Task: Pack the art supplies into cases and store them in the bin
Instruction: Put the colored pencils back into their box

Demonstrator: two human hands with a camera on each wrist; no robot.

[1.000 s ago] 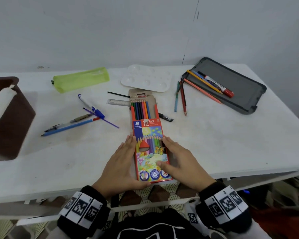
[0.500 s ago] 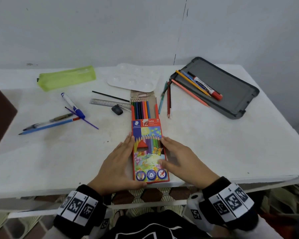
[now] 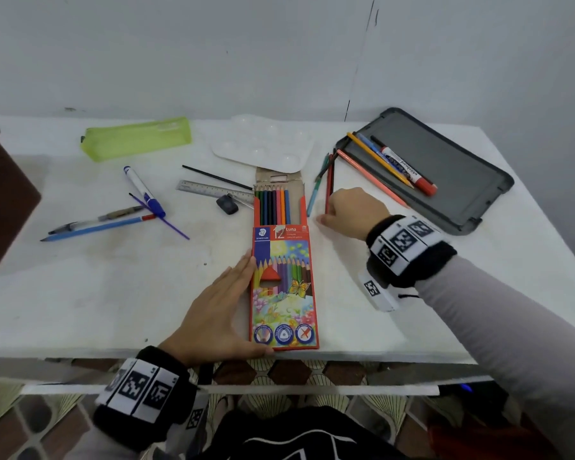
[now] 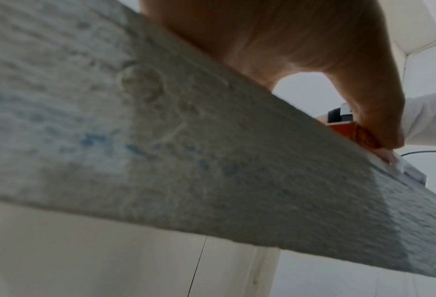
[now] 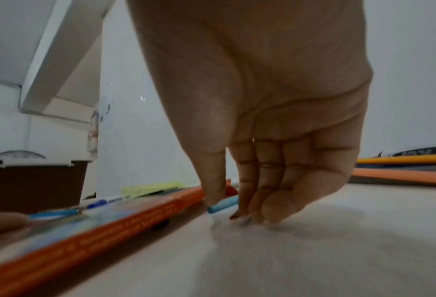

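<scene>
An orange coloured-pencil box (image 3: pixel 283 287) lies open at its far end near the table's front edge, with several pencils showing. My left hand (image 3: pixel 233 300) lies flat against its left side, thumb pressing the near corner (image 4: pixel 349 130). My right hand (image 3: pixel 329 215) is to the right of the box, fingers pointing down at the table. Its fingertips (image 5: pixel 242 215) touch the near end of a loose red pencil (image 3: pixel 329 180). The thumb is beside a teal pencil (image 5: pixel 223 204). A grip is not plain to see.
A grey case (image 3: pixel 462 180) at the right holds pencils and a red-capped marker (image 3: pixel 409 171). Behind the box lie a white palette (image 3: pixel 263 146), a ruler (image 3: pixel 210 190) and a dark eraser (image 3: pixel 227 204). A green pouch (image 3: pixel 136 142) and pens (image 3: pixel 143 190) lie left. The brown bin (image 3: pixel 4 200) stands far left.
My right hand has left the box's right side and moved forward and right to the loose pencils. The left hand has stayed at the box.
</scene>
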